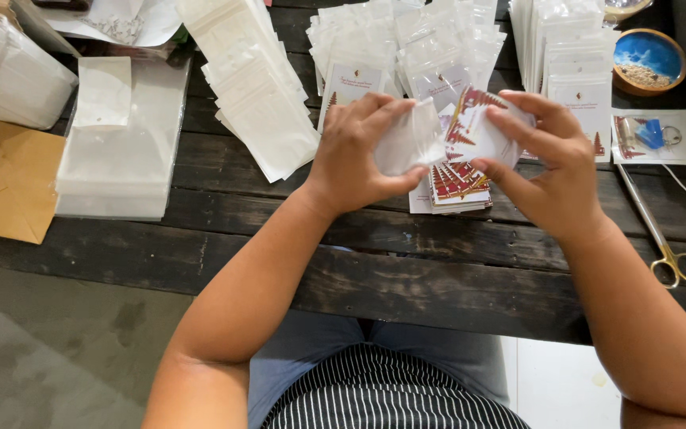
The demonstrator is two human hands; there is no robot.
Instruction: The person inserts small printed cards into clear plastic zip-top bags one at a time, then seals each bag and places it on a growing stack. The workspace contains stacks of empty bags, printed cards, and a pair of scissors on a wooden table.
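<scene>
My left hand [355, 155] pinches a small clear plastic sleeve [408, 141] above the dark wooden table [406, 262]. My right hand [545, 163] holds a white card with red tree-shaped prints [470, 131], its edge at the sleeve's mouth. Whether the card is partly inside the sleeve I cannot tell. Just below both hands lies a small stack of the same printed cards [456, 184] on the table.
Rows of filled clear packets [406, 48] lie behind the hands, fanned white sleeves [256, 87] to the left. A stack of clear bags [121, 151] and a brown envelope [5, 179] sit far left. Gold-handled scissors [660, 234], a packet with a blue item [660, 137] and a blue bowl [649, 59] are right.
</scene>
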